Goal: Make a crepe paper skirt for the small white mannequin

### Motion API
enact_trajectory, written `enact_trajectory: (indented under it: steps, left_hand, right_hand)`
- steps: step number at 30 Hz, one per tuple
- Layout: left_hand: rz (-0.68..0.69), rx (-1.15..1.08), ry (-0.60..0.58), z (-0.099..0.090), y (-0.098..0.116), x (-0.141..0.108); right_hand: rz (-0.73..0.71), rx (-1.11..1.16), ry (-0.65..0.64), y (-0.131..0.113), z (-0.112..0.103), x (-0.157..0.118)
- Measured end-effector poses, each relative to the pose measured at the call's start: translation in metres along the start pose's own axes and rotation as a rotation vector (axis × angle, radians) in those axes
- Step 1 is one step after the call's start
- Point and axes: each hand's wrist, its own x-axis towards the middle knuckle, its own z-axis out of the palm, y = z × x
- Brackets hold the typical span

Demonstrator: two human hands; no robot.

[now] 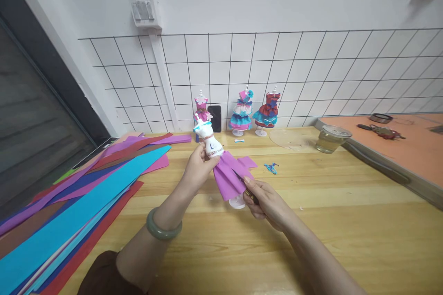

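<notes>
My left hand grips a small white dress-form mannequin at its hip, tilting it off the table. Blue trim runs round its top and a brownish band round its waist. A purple crepe paper skirt hangs from the hips, with the white round base showing below. In my right hand is a pair of dark tweezers, their fine tips against the skirt's front. A loose purple paper piece lies behind the skirt. Blue and purple scraps lie to the right.
Crepe paper strips in several colours cover the left side. Dressed mannequins and a phone stand by the tiled wall. A plastic cup of yellowish liquid sits at the right, beside an orange-topped surface.
</notes>
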Motion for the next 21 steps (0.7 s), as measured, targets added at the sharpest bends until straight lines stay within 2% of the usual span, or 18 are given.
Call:
enact_trajectory:
  steps: [7,21]
  left_hand:
    - [0.038,0.041,-0.014,0.0015,-0.0063,-0.0001]
    - [0.028,0.042,-0.014,0.0048,-0.0038,-0.0025]
  right_hand:
    - [-0.035,0.016,-0.006,0.0,0.0027,-0.0016]
    - [-0.027,0.036,-0.004,0.0024,0.0012,0.0018]
